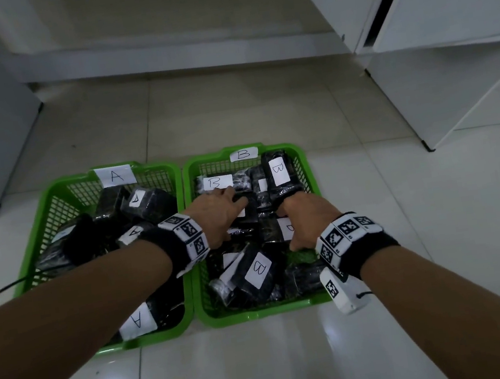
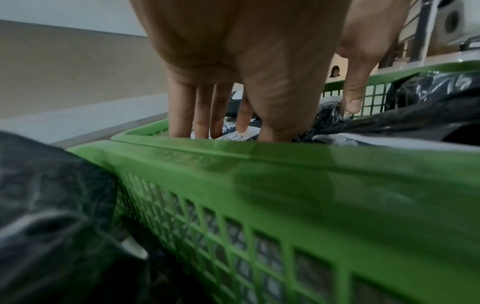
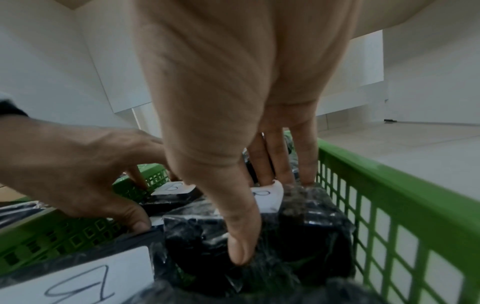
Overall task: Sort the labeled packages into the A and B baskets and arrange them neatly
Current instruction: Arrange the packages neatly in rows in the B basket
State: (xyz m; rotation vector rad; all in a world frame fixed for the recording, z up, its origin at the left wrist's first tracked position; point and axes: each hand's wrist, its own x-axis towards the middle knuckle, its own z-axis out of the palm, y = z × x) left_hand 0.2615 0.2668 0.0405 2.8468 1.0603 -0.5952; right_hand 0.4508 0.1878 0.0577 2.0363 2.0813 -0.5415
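Now both hands are down inside the green plastic mesh basket tagged B (image 1: 302,162), which sits on the pale tiled floor (image 1: 231,111) touching the matching green mesh basket tagged A (image 1: 50,198) on its left.

Left hand (image 1: 217,216): reaches across the shared rims into the B side; fingers fairly straight, thumb spread, laid on and around a black plastic-wrapped package (image 1: 245,212) in the middle of the basket. Whether it truly clasps the package or only steadies it, I cannot tell (the wrist view shows fingertips going down behind the rim and nothing more).

Right hand (image 1: 304,220): fingers run down between the right-hand mesh wall and a black film-wrapped block with a white paper B label (image 3: 298,222); the thumb (image 3: 241,246) presses on its near face. Reads as a pinch grasp on that block, probably to shift or square it against the wall.

Package status: all visible black wrapped packages lie in one basket or the other; none on the floor. Readable white labels in the right basket say B, those in the left say A. Sorting looks done, judging by that.

What remains is tidying: the B stack lies at mixed angles, one long package with a B label (image 1: 258,270) skewed in the near corner. A side likewise jumbled.
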